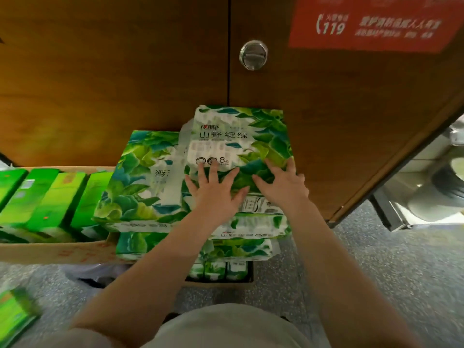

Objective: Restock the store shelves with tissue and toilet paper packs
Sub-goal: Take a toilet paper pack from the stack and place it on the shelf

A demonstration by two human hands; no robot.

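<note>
Both hands are flat with fingers spread on the top green leaf-print plastic tissue pack (241, 136), left hand (213, 189) and right hand (282, 183) just pressing on it, not curled round anything. That pack tops a stack of same-print packs (241, 237) on the speckled grey floor (376, 272) against a brown wooden door (326, 96). An open cardboard box (57, 252) of bright green packs (50, 202) sits left of it.
</note>
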